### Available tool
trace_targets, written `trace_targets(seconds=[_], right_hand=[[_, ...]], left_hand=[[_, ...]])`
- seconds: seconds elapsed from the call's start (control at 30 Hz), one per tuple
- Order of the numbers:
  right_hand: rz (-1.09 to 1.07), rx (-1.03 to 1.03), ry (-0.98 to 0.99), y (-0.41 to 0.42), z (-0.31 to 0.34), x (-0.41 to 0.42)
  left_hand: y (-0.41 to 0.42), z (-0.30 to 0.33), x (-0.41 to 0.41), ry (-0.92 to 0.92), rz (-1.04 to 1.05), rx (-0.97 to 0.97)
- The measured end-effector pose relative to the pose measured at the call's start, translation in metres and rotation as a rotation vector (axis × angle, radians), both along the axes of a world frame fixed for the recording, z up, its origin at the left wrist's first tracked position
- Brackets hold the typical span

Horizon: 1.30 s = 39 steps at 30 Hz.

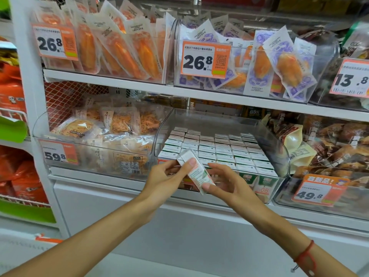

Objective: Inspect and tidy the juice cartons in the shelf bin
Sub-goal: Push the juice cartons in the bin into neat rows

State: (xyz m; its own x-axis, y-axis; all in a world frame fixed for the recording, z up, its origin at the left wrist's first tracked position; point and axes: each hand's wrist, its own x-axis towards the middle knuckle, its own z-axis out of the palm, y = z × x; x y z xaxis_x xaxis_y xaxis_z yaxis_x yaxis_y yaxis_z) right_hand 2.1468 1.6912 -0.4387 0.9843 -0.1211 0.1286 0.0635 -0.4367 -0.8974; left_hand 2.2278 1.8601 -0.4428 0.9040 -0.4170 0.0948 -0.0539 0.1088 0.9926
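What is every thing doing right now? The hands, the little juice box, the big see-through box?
left hand: pinches the carton's upper end.
right hand: grips the carton's lower end.
held carton: tilted, out of the bin, between both hands.
juice cartons: upright, in neat rows in the bin.
clear bin: on the shelf, nearly full.

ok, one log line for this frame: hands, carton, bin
left hand: pinches carton top | right hand: pinches carton bottom | juice carton: tilted, in front of clear bin | stage: inspecting
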Motion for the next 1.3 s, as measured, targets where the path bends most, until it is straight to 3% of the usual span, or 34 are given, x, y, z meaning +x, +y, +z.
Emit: trace_targets(seconds=[0.17,0.33,0.43,0.53,0.8,1.03,1.17,1.3], right_hand=[[0.094,0.059,0.067,-0.003,0.001,-0.001],[-0.056,0.134,-0.014,0.0,-0.003,0.001],[-0.214,0.026,-0.131,0.009,-0.007,0.003],[-0.223,-0.051,-0.181,0.014,-0.009,0.002],[0.032,0.115,-0.092,-0.008,0.002,-0.002],[0.085,0.189,-0.131,-0.006,0.002,-0.002],[0.077,0.196,-0.172,-0.008,0.003,-0.005],[0.025,0.146,-0.223,-0.005,0.003,-0.007]], left_hand=[[0.001,-0.003,0.004,-0.019,-0.039,0.023],[-0.003,-0.003,0.0,0.002,-0.019,-0.002],[-0.006,-0.005,-0.006,0.017,0.013,-0.036],[-0.007,-0.003,-0.007,0.048,0.009,-0.083],[0.011,0.005,0.005,-0.408,-0.128,0.126],[0.009,0.0,0.002,-0.834,0.073,0.235],[0.008,-0.002,0.001,-0.922,0.097,0.262],[0.007,-0.001,0.001,-0.821,0.04,0.249]])
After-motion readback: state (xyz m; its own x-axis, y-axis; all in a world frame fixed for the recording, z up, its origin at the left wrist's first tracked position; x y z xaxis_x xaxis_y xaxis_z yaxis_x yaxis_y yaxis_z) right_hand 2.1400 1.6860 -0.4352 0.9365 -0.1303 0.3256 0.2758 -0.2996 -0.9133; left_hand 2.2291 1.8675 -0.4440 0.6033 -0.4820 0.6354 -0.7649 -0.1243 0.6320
